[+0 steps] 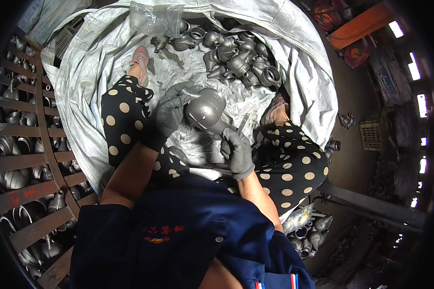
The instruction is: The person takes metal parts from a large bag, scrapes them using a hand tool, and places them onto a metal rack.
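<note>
My left hand (171, 110), in a grey glove, is closed on a grey metal casting (208, 107) with a rounded, bulbous body and a narrower neck pointing down toward my right hand. The fingers wrap its upper left side and hold it above the white sheet between my legs. My right hand (238, 153), gloved too, is curled just below the neck. From its fingers a thin, straight grey tool (244, 122) sticks up; its exact kind cannot be made out. Whether my right fingertips also touch the casting is unclear.
A heap of similar castings (238, 60) lies at the far side of the white sack sheet (82, 96). A clear plastic bag (154, 19) rests on its far edge. Slatted metal crates (46, 120) of castings stand at left. A basket (372, 130) is on the right.
</note>
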`<action>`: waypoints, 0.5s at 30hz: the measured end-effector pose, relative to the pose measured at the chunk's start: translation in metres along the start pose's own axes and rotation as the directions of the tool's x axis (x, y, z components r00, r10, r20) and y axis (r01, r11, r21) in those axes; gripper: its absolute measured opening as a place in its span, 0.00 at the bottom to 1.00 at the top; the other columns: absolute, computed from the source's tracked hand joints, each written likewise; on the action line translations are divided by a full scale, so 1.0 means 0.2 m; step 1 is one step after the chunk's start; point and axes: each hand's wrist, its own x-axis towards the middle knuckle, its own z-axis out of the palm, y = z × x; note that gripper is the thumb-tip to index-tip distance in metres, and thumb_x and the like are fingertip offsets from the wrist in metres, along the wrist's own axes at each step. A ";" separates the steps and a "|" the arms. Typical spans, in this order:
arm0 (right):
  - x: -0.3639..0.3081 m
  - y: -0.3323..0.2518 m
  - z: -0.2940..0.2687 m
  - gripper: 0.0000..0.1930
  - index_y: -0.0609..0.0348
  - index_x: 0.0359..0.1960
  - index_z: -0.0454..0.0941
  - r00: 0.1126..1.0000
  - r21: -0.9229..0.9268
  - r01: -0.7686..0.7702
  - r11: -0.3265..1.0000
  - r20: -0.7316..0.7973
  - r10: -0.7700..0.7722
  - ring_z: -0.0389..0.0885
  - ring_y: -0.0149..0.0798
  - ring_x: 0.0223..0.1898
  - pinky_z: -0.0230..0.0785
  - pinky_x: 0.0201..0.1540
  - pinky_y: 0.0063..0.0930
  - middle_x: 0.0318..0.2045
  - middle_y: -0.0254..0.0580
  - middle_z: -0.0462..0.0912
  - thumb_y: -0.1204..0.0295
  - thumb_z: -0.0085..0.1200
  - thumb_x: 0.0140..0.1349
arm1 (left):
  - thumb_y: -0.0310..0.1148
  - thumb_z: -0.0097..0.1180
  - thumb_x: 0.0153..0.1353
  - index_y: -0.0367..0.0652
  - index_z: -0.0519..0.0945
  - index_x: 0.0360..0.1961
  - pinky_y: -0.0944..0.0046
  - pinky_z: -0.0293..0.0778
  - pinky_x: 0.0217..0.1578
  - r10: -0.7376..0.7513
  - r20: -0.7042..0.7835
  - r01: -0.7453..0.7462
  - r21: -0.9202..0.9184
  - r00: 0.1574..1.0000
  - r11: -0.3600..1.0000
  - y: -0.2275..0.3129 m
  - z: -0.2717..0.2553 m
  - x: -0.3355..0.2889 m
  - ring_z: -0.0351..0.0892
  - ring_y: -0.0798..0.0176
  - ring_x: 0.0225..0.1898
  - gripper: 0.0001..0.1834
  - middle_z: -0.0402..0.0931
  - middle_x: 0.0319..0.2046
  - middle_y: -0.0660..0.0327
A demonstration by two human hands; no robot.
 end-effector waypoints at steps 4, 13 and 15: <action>-0.01 -0.01 0.04 0.19 0.71 0.40 0.78 0.996 -0.003 0.042 0.999 -0.078 -0.042 0.54 0.19 0.08 0.46 0.11 0.18 0.09 0.25 0.63 0.62 0.47 0.68 | 0.23 0.45 0.58 0.32 0.66 0.60 0.55 0.58 0.66 0.013 -0.004 -0.013 0.041 1.000 0.999 0.00 0.01 0.01 0.69 0.53 0.61 0.26 0.71 0.56 0.47; -0.02 -0.04 0.03 0.15 0.64 0.44 0.77 0.993 -0.007 0.040 0.999 -0.114 -0.041 0.55 0.18 0.08 0.45 0.10 0.14 0.16 0.29 0.72 0.63 0.49 0.68 | 0.28 0.45 0.64 0.32 0.68 0.59 0.64 0.62 0.61 -0.027 -0.128 0.055 0.221 0.991 0.974 -0.02 -0.08 -0.02 0.71 0.63 0.55 0.22 0.73 0.54 0.53; -0.04 -0.09 0.07 0.15 0.64 0.45 0.76 0.993 0.011 0.055 0.998 -0.105 -0.054 0.55 0.17 0.09 0.45 0.11 0.14 0.17 0.30 0.74 0.63 0.50 0.67 | 0.29 0.45 0.66 0.33 0.70 0.58 0.65 0.65 0.58 -0.028 -0.189 0.085 0.300 0.982 0.950 -0.02 -0.09 -0.03 0.72 0.66 0.54 0.21 0.74 0.53 0.55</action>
